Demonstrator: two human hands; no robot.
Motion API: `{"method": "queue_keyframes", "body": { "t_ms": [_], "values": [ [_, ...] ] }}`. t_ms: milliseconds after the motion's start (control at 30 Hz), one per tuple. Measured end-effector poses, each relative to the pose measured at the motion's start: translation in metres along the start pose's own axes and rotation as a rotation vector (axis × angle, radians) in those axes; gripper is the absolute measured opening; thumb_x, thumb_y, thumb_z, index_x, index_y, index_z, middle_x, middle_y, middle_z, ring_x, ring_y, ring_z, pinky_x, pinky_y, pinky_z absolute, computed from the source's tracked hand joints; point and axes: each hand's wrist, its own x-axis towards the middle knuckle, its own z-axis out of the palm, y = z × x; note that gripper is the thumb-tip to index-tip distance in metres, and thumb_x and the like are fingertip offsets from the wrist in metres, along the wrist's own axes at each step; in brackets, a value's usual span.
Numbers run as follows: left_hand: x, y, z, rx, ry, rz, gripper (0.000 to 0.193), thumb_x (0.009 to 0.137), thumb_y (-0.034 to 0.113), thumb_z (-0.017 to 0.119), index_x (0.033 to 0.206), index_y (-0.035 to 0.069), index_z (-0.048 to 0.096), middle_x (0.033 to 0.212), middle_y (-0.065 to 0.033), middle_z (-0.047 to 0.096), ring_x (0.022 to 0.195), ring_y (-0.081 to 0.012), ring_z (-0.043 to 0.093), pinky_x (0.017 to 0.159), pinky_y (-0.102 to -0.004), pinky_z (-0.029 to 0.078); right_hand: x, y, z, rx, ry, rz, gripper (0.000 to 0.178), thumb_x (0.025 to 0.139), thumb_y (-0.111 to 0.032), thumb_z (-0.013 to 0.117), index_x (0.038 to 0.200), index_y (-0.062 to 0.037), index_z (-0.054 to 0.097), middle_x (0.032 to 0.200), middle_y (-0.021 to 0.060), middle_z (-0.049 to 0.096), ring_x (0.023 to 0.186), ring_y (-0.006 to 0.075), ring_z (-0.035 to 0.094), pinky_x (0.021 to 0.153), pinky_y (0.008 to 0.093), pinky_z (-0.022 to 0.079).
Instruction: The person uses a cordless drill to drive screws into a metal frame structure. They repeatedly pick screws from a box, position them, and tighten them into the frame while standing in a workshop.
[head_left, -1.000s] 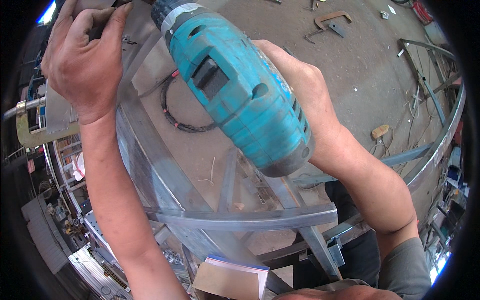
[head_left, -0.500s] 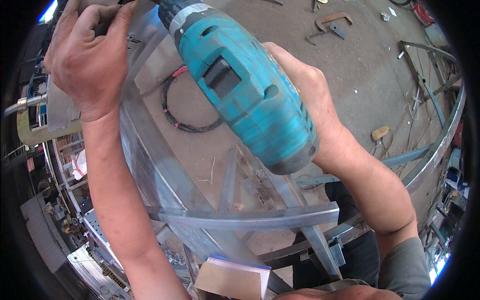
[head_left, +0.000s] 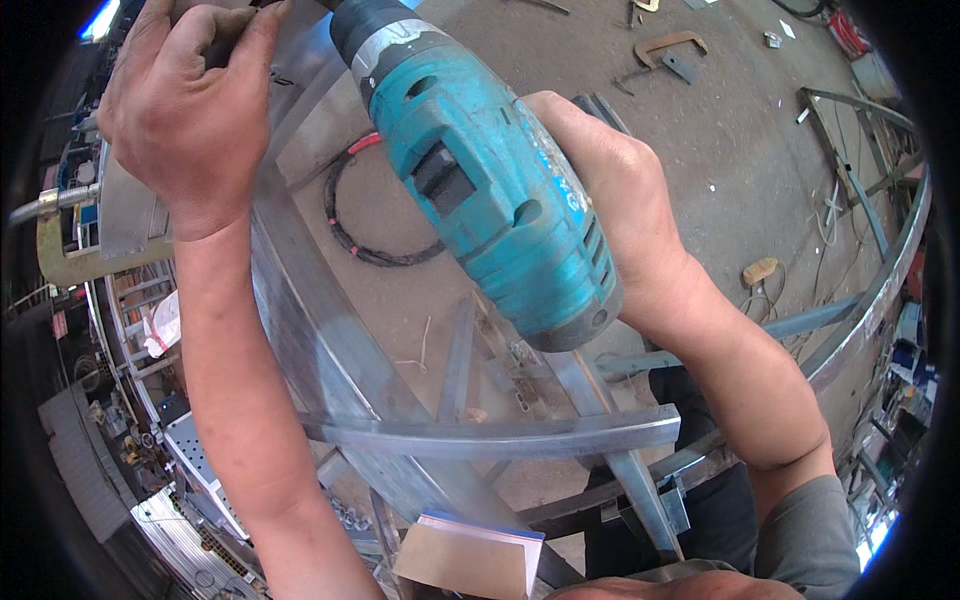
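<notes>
A teal cordless drill (head_left: 490, 205) with a black and grey chuck (head_left: 385, 35) fills the upper middle. My right hand (head_left: 622, 190) wraps around its grip from the right, and the drill slants with its chuck toward the upper left. The tip in the chuck runs to the picture's top edge, where its end cannot be made out. My left hand (head_left: 190, 130) is at the upper left, just left of the chuck. Its thumb and fingers are curled together in a pinch around something small and dark, mostly cut off by the top edge.
Below the drill runs a frame of metal tubes, with a short crossbar (head_left: 500, 432). A cardboard box (head_left: 465, 560) stands at the bottom. A coiled black cable (head_left: 345, 235) and a rusty C-clamp (head_left: 670, 45) lie on the floor. Another clamp (head_left: 60, 240) sits at left.
The drill has rolled slightly in my right hand, showing more of its right side and a dark part beyond my knuckles. My left hand has shifted a little to the right.
</notes>
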Motion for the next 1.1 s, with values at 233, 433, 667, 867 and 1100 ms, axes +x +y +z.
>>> {"method": "queue_keyframes", "body": {
  "t_ms": [233,433,667,867,1100],
  "values": [
    [0.011,-0.037,-0.003,-0.008,-0.185,0.205,0.020,0.083,0.027,0.086,0.079,0.009,0.077,0.124,-0.0028,0.074,0.094,-0.0164,0.074,0.077,-0.0290,0.058,0.004,0.006,-0.005,-0.327,0.081,-0.169,0.032,0.079,-0.013,0.073,0.110,-0.0111,0.067,0.089,0.0111,0.070,0.083,0.0356,0.069,0.070,0.0442,0.055],
    [-0.002,-0.053,0.001,-0.028,-0.184,0.205,0.020,0.083,0.025,0.087,0.079,0.009,0.076,0.122,-0.0034,0.075,0.092,-0.0161,0.074,0.075,-0.0291,0.058,0.006,0.013,-0.014,-0.296,0.024,-0.147,0.053,0.078,-0.019,0.078,0.127,-0.0060,0.066,0.106,0.0157,0.072,0.095,0.0339,0.070,0.083,0.0409,0.056],
    [0.006,-0.046,-0.002,-0.074,-0.178,0.190,0.021,0.081,0.026,0.088,0.080,0.009,0.077,0.123,-0.0044,0.074,0.092,-0.0180,0.074,0.074,-0.0295,0.057,-0.029,0.020,-0.055,-0.069,0.022,-0.066,0.049,0.079,-0.021,0.076,0.125,-0.0067,0.068,0.106,0.0161,0.074,0.094,0.0329,0.072,0.084,0.0381,0.056],
    [0.002,-0.051,0.000,-0.042,-0.195,0.162,0.025,0.075,0.032,0.090,0.077,0.014,0.073,0.126,-0.0084,0.071,0.099,-0.0256,0.071,0.081,-0.0392,0.051,-0.073,0.045,-0.077,0.003,-0.050,0.131,0.039,0.086,-0.005,0.076,0.123,0.0000,0.066,0.108,0.0085,0.071,0.094,0.0156,0.066,0.084,0.0299,0.055],
    [0.011,-0.049,-0.004,-0.041,-0.230,0.195,0.023,0.078,0.027,0.088,0.089,0.012,0.074,0.131,-0.0077,0.069,0.104,-0.0274,0.071,0.080,-0.0370,0.053,-0.073,0.061,-0.074,0.089,0.035,0.274,0.033,0.089,-0.008,0.077,0.118,-0.0013,0.066,0.104,0.0142,0.070,0.093,0.0222,0.068,0.088,0.0360,0.055]
  ]
}}
